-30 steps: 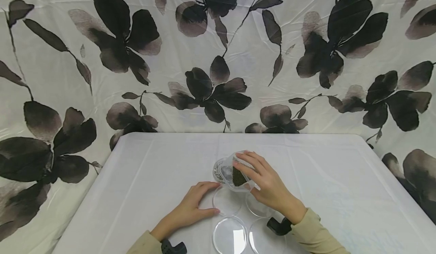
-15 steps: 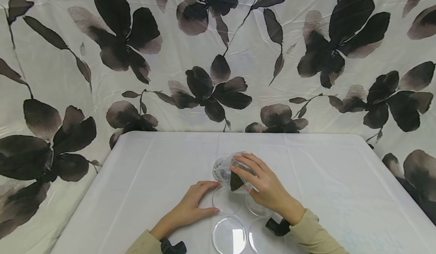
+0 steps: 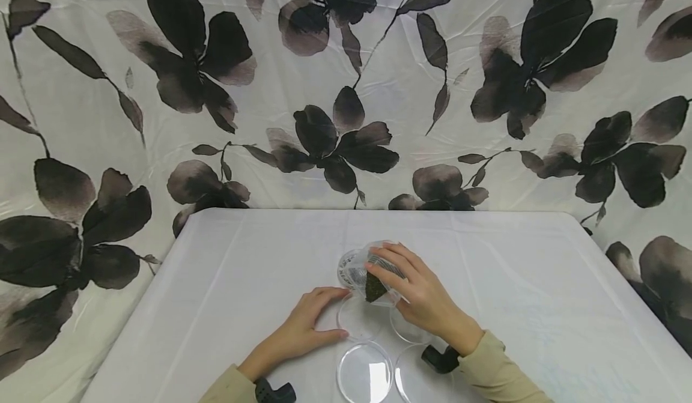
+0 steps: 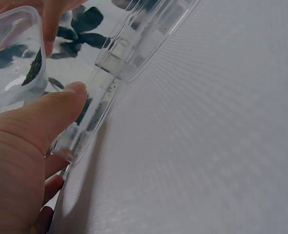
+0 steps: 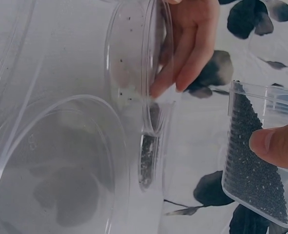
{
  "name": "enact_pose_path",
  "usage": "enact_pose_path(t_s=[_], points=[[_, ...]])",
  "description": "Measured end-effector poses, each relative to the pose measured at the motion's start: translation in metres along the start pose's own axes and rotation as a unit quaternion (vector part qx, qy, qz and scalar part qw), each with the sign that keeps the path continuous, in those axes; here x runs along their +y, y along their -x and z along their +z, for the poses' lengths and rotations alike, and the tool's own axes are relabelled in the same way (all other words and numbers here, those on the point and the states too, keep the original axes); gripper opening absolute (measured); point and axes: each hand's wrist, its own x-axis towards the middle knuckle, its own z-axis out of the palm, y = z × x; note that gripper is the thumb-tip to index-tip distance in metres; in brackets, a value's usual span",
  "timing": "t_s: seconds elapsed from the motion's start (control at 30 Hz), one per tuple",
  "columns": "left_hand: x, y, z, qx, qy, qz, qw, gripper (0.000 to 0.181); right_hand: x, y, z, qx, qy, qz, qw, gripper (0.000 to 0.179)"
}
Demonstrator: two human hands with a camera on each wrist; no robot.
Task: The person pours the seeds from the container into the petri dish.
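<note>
My right hand (image 3: 429, 292) holds a clear plastic container (image 4: 12, 68) with thumb and fingers on opposite sides. The container is tilted, and dark granules (image 5: 256, 165) lie in a sloped heap against one side. It overlaps a petri dish (image 3: 344, 265) at the back, which has dark granules in it. My left hand (image 3: 303, 325) grips the left rim of the petri dish (image 3: 361, 320) in front of that one, thumb and index finger at its edge. A few dark specks show in this dish in the right wrist view. Whether granules are falling cannot be seen.
Several more clear petri dishes stand close by: one dish (image 3: 402, 331) under the right wrist, another dish (image 3: 357, 379) and a further dish (image 3: 416, 385) toward the front. All are on a white-covered table (image 3: 243, 259). A flower-patterned cloth (image 3: 324, 78) hangs behind.
The right hand has tipped the container a little more, and its granules now lie slightly further left and lower. The left hand and the dishes have stayed in place.
</note>
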Motion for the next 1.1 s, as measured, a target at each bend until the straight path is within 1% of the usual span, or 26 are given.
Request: enact_pose_path(t_s=[0.2, 0.6, 0.93, 1.1], points=[[0.0009, 0.0003, -0.0009, -0.001, 0.001, -0.004, 1.0000, 0.070, 0.0010, 0.0008, 0.0028, 0.007, 0.002, -0.005, 1.0000, 0.086], [0.0008, 0.0001, -0.0009, -0.001, 0.003, -0.003, 1.0000, 0.069, 0.0012, 0.0023, 0.0070, 0.014, 0.010, -0.008, 0.9998, 0.083], [0.0004, -0.0002, -0.0002, -0.003, 0.003, -0.006, 1.0000, 0.070, 0.0003, 0.0029, 0.0071, 0.008, 0.017, -0.007, 0.9998, 0.081], [0.0002, 0.0003, -0.0001, -0.003, 0.005, -0.005, 1.0000, 0.070, -0.0002, 0.0025, 0.0070, 0.005, 0.021, -0.007, 0.9997, 0.084]])
